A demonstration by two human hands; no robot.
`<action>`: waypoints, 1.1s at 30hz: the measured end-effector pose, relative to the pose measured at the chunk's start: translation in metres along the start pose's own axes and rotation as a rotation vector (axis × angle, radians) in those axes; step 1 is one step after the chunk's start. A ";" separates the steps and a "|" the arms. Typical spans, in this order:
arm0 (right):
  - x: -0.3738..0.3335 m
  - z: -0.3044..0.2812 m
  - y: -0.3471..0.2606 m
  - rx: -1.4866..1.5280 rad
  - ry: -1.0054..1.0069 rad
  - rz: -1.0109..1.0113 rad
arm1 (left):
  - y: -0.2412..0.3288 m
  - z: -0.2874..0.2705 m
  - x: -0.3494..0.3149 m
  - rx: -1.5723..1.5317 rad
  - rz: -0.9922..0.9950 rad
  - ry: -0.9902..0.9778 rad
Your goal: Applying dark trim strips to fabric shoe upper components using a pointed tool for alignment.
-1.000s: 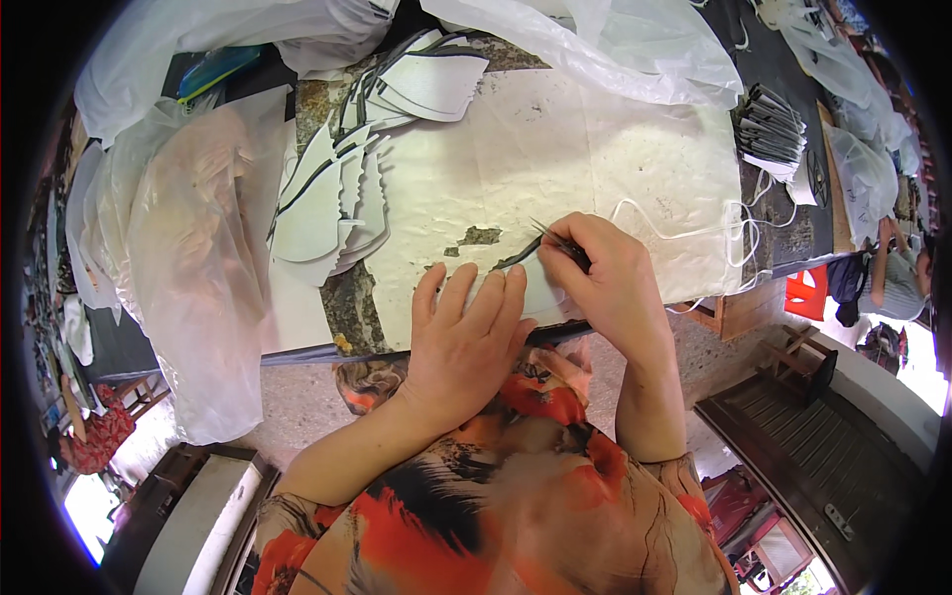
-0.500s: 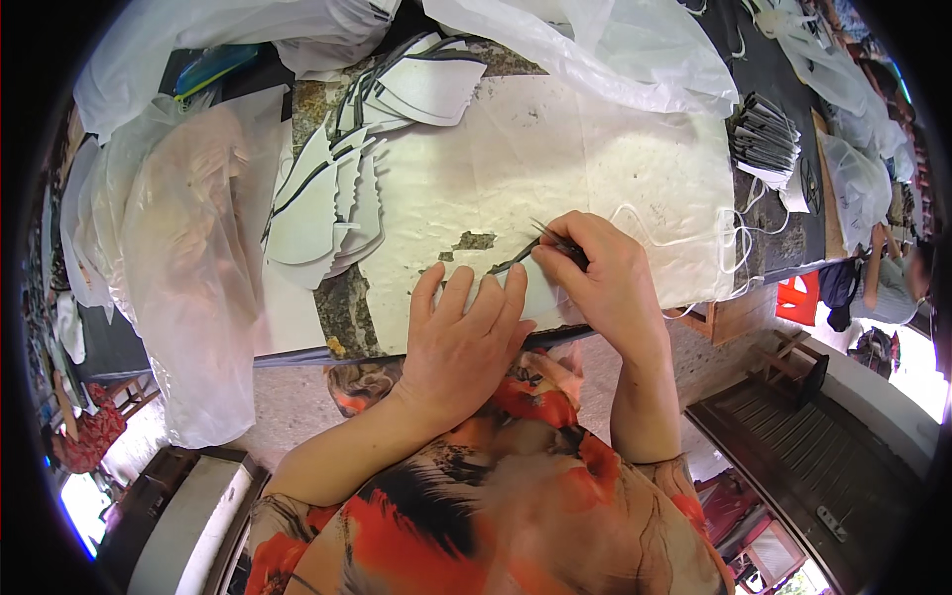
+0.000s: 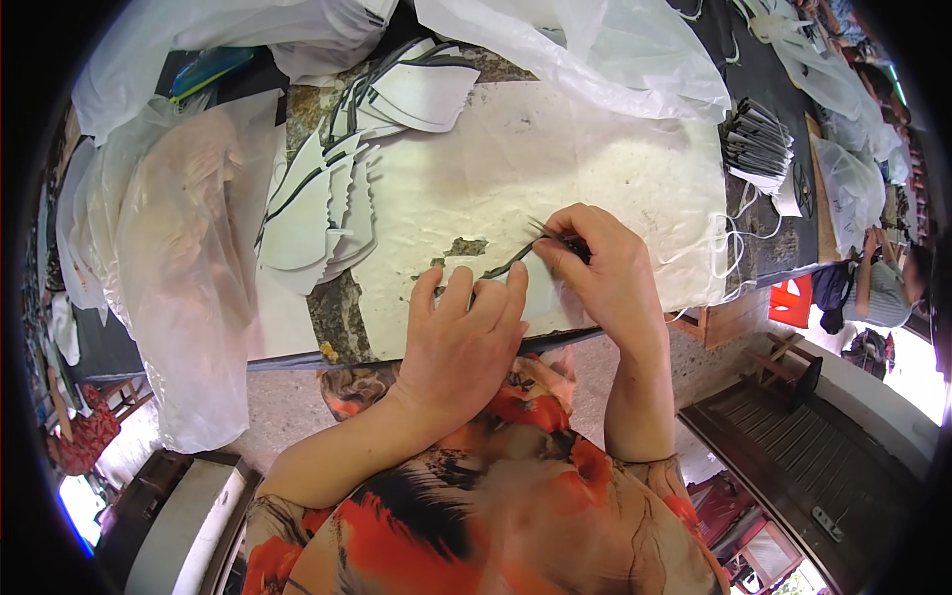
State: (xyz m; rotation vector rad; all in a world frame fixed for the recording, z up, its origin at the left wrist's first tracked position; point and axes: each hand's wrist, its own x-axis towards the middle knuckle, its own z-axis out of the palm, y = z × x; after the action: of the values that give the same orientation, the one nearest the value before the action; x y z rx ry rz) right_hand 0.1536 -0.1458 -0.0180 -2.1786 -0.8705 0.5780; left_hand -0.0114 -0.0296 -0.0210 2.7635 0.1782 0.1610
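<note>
A white cut piece with a black edging strip along its far side lies near the table's front edge. My left hand rests on it with fingers spread, pressing the piece and its strip down. Closed at the strip's right end is my right hand, thumb and forefinger together. It holds a thin, dark pointed tool, like tweezers or small scissors; most of it is hidden in the palm. Whether the fingertips also pinch the strip, I cannot tell.
Several white black-edged pieces lie in overlapping stacks at the far left. Clear plastic bags cover the left side and the back. White cord trails at the right, near a bundle of dark-edged pieces. Another person sits far right.
The right hand has shifted very slightly along the strip, its tool still in it. My left hand stays spread on the piece. The whole view has moved a little.
</note>
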 end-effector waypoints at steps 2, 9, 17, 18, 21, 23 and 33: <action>0.000 0.000 0.005 0.051 0.015 0.021 | 0.001 -0.002 0.002 0.006 -0.006 -0.046; 0.003 -0.002 0.011 0.108 -0.007 0.081 | 0.001 -0.008 0.007 -0.009 -0.007 -0.073; 0.004 -0.003 0.011 0.167 -0.004 0.140 | 0.004 -0.013 0.013 -0.011 -0.030 -0.120; 0.005 -0.002 0.012 0.168 -0.004 0.138 | 0.003 -0.012 0.013 -0.009 -0.031 -0.120; 0.004 -0.003 0.012 0.176 0.003 0.160 | 0.004 -0.013 0.015 -0.028 -0.036 -0.125; 0.004 -0.003 0.010 0.174 0.011 0.164 | 0.004 -0.013 0.015 -0.030 -0.039 -0.111; -0.002 0.008 0.006 0.002 0.133 0.095 | 0.002 -0.009 0.016 -0.125 -0.132 -0.095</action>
State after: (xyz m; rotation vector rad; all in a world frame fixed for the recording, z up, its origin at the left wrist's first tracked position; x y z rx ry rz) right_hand 0.1499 -0.1470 -0.0276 -2.2382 -0.6997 0.4734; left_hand 0.0037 -0.0263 -0.0107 2.6176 0.3134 0.0061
